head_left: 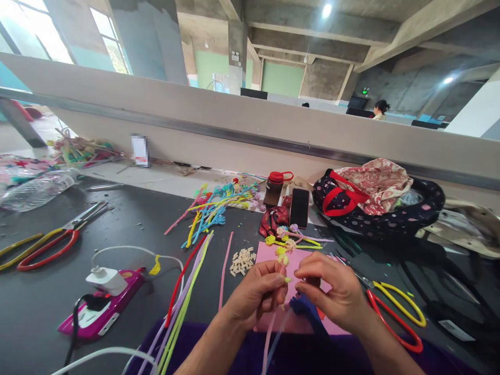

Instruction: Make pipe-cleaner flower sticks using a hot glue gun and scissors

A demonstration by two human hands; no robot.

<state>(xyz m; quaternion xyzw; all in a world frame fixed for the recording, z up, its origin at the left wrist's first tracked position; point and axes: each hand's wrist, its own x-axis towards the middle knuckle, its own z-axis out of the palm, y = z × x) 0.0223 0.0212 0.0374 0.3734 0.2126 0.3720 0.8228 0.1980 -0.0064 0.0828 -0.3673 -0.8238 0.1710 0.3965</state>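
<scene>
My left hand (255, 292) is closed in a pinch on a pink pipe cleaner (269, 333) whose stem hangs down toward me, with a small yellow-green tip (287, 279) showing at the fingertips. My right hand (334, 291) is curled close beside it, fingers pinching at the same spot; a blue fuzzy piece (307, 307) lies just under it. Both hands hover over a pink sheet (269, 254). Finished pipe-cleaner flowers (291, 240) lie just beyond, and a small heap of pale beads (242, 260) sits to the left.
Loose pipe cleaners (185, 297) lie left of my hands, a tangle of coloured ones (216, 208) further back. Red-and-yellow scissors (398, 312) lie right, another pair (50, 245) far left. A magenta power strip (101, 307), phone (299, 207), bottle (274, 188) and bag (375, 200) stand around.
</scene>
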